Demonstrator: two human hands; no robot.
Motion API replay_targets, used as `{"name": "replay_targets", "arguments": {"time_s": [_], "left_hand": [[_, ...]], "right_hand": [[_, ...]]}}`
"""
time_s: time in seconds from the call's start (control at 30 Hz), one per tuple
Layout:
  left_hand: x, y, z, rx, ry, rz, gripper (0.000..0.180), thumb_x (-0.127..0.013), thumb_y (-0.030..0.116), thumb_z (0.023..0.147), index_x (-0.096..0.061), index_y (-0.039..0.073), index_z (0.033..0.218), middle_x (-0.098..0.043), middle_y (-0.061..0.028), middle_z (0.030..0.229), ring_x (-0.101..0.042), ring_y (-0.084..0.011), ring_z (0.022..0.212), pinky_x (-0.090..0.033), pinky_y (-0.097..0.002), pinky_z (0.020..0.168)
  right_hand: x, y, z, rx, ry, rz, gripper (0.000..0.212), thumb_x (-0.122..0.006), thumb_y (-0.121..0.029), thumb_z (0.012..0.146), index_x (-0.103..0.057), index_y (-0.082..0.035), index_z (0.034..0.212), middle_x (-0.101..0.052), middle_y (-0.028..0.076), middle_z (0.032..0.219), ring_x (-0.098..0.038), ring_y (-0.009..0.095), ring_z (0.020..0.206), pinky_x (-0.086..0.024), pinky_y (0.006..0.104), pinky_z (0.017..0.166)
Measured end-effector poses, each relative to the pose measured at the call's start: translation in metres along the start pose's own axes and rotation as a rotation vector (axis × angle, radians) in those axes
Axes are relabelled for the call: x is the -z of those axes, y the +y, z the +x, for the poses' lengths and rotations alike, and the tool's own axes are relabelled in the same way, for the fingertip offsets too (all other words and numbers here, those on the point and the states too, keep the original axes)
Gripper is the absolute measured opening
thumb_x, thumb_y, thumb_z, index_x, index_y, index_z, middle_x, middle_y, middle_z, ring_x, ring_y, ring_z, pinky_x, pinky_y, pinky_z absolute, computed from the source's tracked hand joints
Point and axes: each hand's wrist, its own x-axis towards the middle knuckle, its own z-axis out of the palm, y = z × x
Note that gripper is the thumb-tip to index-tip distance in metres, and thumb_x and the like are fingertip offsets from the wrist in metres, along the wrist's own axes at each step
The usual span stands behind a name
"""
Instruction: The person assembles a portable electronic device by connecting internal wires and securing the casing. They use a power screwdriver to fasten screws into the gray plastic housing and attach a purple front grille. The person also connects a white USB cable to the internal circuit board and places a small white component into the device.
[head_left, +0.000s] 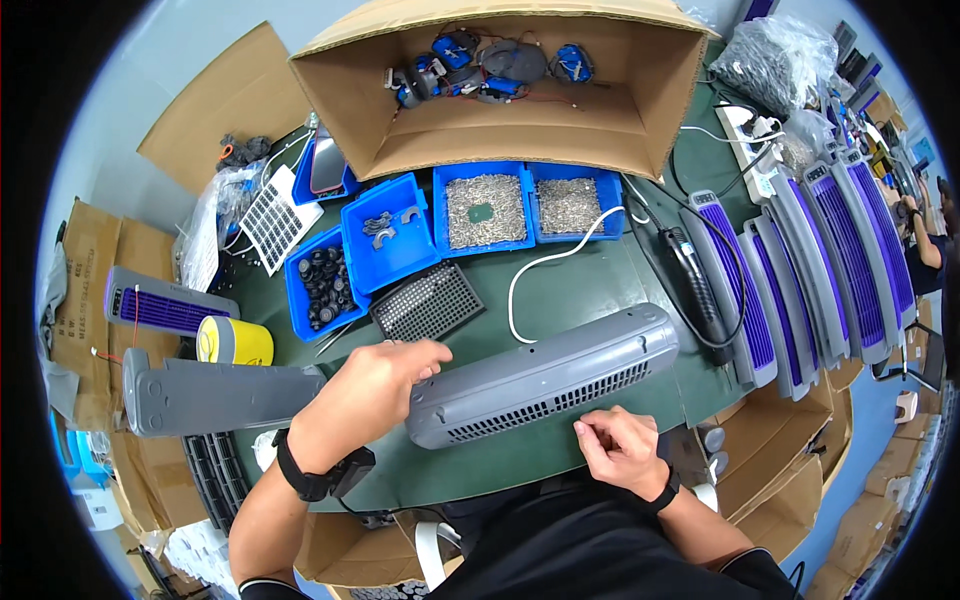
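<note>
A long grey plastic housing (545, 375) with a slotted grille along its near side lies across the green table in front of me. My left hand (390, 375) is at its left end, fingers curled inward; whatever they hold, if anything, is hidden. My right hand (622, 452) rests near the table's front edge, just off the grille side, with thumb and fingers drawn together and nothing showing in them. Left of my left wrist lies another grey plastic shell (220, 395). Beyond the housing sits a black perforated mat (428, 303).
Blue bins hold screws (568, 208), black round parts (325, 285) and grey clips (380, 228). Behind them stands an open cardboard box (470, 140) with small motors. A corded electric screwdriver (690, 285) lies right, beside several purple-grilled units (745, 290). A yellow roll (235, 341) stands left.
</note>
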Motion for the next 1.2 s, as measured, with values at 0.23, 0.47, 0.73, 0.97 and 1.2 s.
{"name": "replay_targets", "arguments": {"time_s": [0.23,0.47,0.73,0.97,1.2], "left_hand": [[-0.019,0.010,0.043,0.516,0.042,-0.761,0.023,-0.066,-0.006,0.097,-0.064,-0.001,0.120,-0.077,-0.0123,0.093,-0.072,-0.0132,0.081,-0.060,-0.0275,0.072],[-0.039,0.036,0.075,0.553,0.025,-0.637,0.026,-0.066,-0.007,0.096,-0.062,-0.002,0.122,-0.078,-0.0132,0.094,-0.072,-0.0123,0.083,-0.058,-0.0265,0.075],[-0.048,0.060,0.082,0.531,0.046,-0.332,0.029,-0.071,-0.003,0.093,-0.064,-0.002,0.121,-0.080,-0.0156,0.091,-0.075,-0.0135,0.082,-0.056,-0.0294,0.074],[-0.054,0.076,0.081,0.501,0.080,-0.153,0.025,-0.071,0.003,0.094,-0.067,0.001,0.119,-0.080,-0.0147,0.092,-0.073,-0.0158,0.076,-0.055,-0.0334,0.072],[-0.057,0.082,0.080,0.561,0.116,-0.212,0.024,-0.071,0.001,0.093,-0.067,0.000,0.117,-0.081,-0.0163,0.093,-0.075,-0.0148,0.078,-0.056,-0.0317,0.073]], "right_hand": [[0.000,0.001,-0.002,-0.005,0.010,0.007,0.014,-0.080,0.002,0.079,-0.069,-0.005,0.086,-0.061,0.003,0.064,-0.056,0.016,0.046,-0.042,0.0306,0.044],[0.000,0.003,-0.002,0.004,0.027,0.007,0.013,-0.081,0.000,0.080,-0.069,-0.005,0.085,-0.059,0.002,0.064,-0.057,0.018,0.048,-0.042,0.0320,0.044],[0.003,0.004,-0.002,0.027,0.023,0.023,0.013,-0.080,-0.001,0.081,-0.069,-0.005,0.085,-0.059,0.003,0.065,-0.058,0.019,0.049,-0.044,0.0337,0.045],[0.007,0.004,-0.002,0.032,0.014,0.043,0.013,-0.080,-0.002,0.081,-0.069,-0.006,0.086,-0.058,0.003,0.065,-0.059,0.020,0.050,-0.045,0.0334,0.046],[0.006,0.006,-0.003,0.026,0.013,0.049,0.012,-0.080,-0.002,0.081,-0.070,-0.007,0.086,-0.056,0.003,0.065,-0.058,0.020,0.050,-0.045,0.0336,0.047]]}}
